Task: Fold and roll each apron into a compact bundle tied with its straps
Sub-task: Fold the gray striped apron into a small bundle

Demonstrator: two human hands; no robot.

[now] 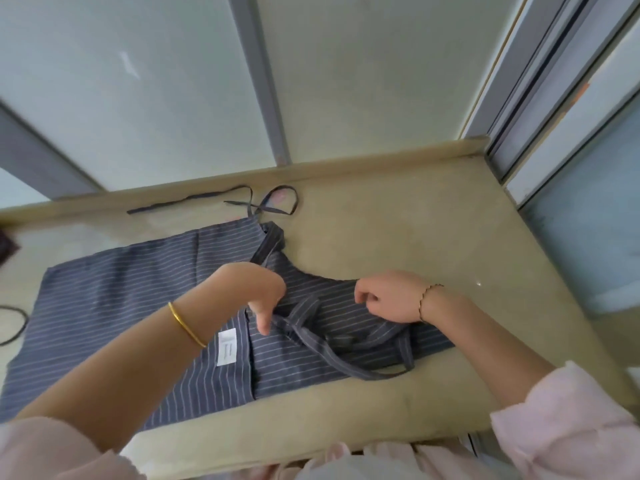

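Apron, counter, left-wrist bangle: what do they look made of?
Apron: matte woven cloth, likely cotton or a blend. It creases softly and carries a sewn-in white label.
Counter: beige polished stone or a stone-look composite. It is faintly mottled, with a small glint of reflected light.
Bangle: shiny gold-coloured metal. Solid gold or plating cannot be told.

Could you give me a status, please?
Left hand at neck strap, right hand on apron, grips unclear. Apron spread on counter, not rolled. Ties loose behind.

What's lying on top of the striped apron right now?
A striped strap loops across the apron, beside a white label; the left hand and right hand are over it. Fabric beneath the hands is hidden.
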